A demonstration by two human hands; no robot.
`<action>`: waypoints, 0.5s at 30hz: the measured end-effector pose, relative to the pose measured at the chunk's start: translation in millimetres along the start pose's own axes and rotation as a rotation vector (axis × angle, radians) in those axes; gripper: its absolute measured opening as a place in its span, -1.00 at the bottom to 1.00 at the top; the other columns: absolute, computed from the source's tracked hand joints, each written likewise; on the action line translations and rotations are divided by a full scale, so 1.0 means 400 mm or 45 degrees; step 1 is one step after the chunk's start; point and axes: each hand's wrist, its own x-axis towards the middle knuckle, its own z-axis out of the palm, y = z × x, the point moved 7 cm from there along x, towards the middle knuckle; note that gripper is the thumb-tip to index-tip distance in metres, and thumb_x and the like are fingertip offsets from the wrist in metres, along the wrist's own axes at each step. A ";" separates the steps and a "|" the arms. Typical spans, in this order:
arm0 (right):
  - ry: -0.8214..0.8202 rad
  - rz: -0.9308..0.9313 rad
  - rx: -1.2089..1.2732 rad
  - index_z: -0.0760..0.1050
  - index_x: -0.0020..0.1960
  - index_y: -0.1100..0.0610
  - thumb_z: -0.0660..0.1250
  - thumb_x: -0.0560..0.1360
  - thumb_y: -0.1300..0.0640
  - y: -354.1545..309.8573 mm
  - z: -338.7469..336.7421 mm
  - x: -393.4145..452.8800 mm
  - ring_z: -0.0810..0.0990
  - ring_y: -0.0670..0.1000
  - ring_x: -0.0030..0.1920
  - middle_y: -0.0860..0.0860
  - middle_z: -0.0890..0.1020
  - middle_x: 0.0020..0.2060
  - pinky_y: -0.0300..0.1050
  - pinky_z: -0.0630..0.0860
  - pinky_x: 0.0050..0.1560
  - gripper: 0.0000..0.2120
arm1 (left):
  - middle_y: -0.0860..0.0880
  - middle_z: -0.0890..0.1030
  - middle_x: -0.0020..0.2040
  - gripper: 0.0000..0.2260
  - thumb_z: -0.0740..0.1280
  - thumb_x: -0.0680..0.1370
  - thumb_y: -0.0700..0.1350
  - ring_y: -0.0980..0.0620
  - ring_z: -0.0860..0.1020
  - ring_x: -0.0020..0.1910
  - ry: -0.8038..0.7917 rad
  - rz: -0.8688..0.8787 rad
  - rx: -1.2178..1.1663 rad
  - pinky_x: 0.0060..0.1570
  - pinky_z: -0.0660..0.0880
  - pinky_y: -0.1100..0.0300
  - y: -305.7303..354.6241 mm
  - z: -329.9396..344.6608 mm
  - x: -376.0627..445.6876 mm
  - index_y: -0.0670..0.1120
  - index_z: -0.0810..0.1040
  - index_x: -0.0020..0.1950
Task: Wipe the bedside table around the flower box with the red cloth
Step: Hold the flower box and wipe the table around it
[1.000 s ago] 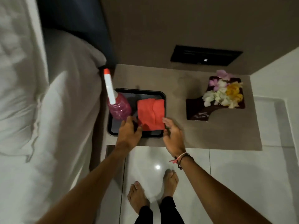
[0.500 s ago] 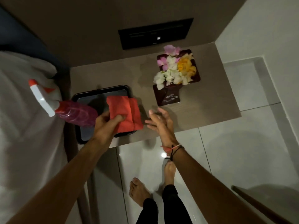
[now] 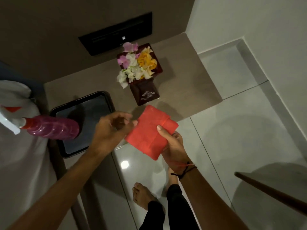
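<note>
Right hand [image 3: 172, 145] grips folded red cloth [image 3: 149, 131] above bench [image 3: 182, 83] edge; left hand [image 3: 111, 128] half-curled, holding nothing, beside it.

A pink spray bottle [image 3: 54, 129] with a white nozzle stood on a black tray [image 3: 108, 101], and a dark panel [image 3: 116, 33] sat in the wall behind.

Glossy pale floor tiles [image 3: 249, 130] (light glare), taupe wall [image 3: 66, 22].

Bare forearms, red and black string bracelets [image 3: 186, 168] at the right wrist, black trousers [image 3: 167, 211], bare feet [image 3: 142, 196].
</note>
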 end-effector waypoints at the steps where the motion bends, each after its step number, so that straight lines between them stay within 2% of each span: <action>1: -0.003 0.034 0.074 0.58 0.36 0.11 0.50 0.50 0.04 -0.006 -0.014 -0.008 0.61 0.21 0.35 0.17 0.63 0.34 0.13 0.62 0.22 -0.54 | -0.14 0.68 0.02 -0.77 0.46 0.54 -0.09 -0.19 0.68 0.03 0.111 0.138 0.142 0.08 0.66 -0.09 0.051 -0.018 0.003 -0.15 0.65 0.15; 4: 0.087 0.124 0.299 0.56 0.38 0.07 0.46 0.51 0.04 -0.012 -0.060 -0.020 0.66 0.21 0.28 0.17 0.65 0.31 0.10 0.66 0.12 -0.55 | -0.21 0.58 0.20 -0.59 0.29 0.63 0.13 -0.14 0.59 0.14 0.396 0.627 0.579 0.09 0.59 -0.07 0.223 -0.065 0.021 -0.13 0.55 0.33; 5: 0.131 0.124 0.330 0.55 0.39 0.08 0.45 0.51 0.05 -0.012 -0.076 -0.020 0.68 0.22 0.24 0.17 0.68 0.28 0.10 0.67 0.08 -0.55 | -0.23 0.53 0.29 -0.52 0.23 0.64 0.18 -0.16 0.54 0.23 0.458 0.757 0.722 0.14 0.54 -0.06 0.273 -0.067 0.038 -0.11 0.49 0.42; 7: 0.182 0.104 0.350 0.52 0.40 0.09 0.41 0.55 0.06 -0.009 -0.091 -0.011 0.70 0.24 0.21 0.18 0.69 0.26 0.11 0.68 0.06 -0.57 | -0.28 0.38 0.52 -0.39 0.12 0.65 0.28 -0.23 0.39 0.48 0.476 0.901 0.987 0.38 0.42 -0.16 0.350 -0.045 0.098 -0.04 0.32 0.60; 9: 0.216 0.085 0.336 0.45 0.44 0.07 0.36 0.59 0.05 -0.004 -0.089 0.003 0.66 0.25 0.28 0.19 0.65 0.31 0.15 0.66 0.13 -0.57 | -0.27 0.10 0.67 -0.30 0.03 0.62 0.36 -0.24 0.12 0.66 0.319 0.863 1.190 0.57 0.17 -0.30 0.377 0.008 0.175 0.04 0.11 0.68; 11: 0.266 0.074 0.350 0.38 0.49 0.08 0.32 0.62 0.05 0.003 -0.086 0.022 0.61 0.26 0.33 0.19 0.61 0.36 0.17 0.63 0.20 -0.54 | -0.21 -0.10 0.71 -0.24 -0.01 0.57 0.43 -0.20 -0.07 0.70 0.134 0.775 1.387 0.60 0.01 -0.37 0.359 0.061 0.244 0.12 -0.05 0.69; 13: 0.303 0.058 0.354 0.35 0.52 0.09 0.32 0.62 0.06 0.010 -0.077 0.038 0.59 0.26 0.36 0.19 0.58 0.39 0.21 0.58 0.28 -0.52 | -0.17 -0.15 0.71 -0.21 -0.05 0.54 0.47 -0.18 -0.12 0.70 0.011 0.734 1.504 0.58 -0.02 -0.40 0.315 0.096 0.281 0.16 -0.12 0.68; 15: 0.325 0.019 0.335 0.35 0.52 0.08 0.33 0.61 0.08 0.009 -0.069 0.055 0.57 0.26 0.37 0.19 0.58 0.39 0.27 0.53 0.35 -0.51 | -0.16 -0.14 0.71 -0.22 -0.09 0.53 0.48 -0.18 -0.11 0.70 -0.023 0.737 1.522 0.58 -0.02 -0.41 0.292 0.100 0.303 0.17 -0.11 0.68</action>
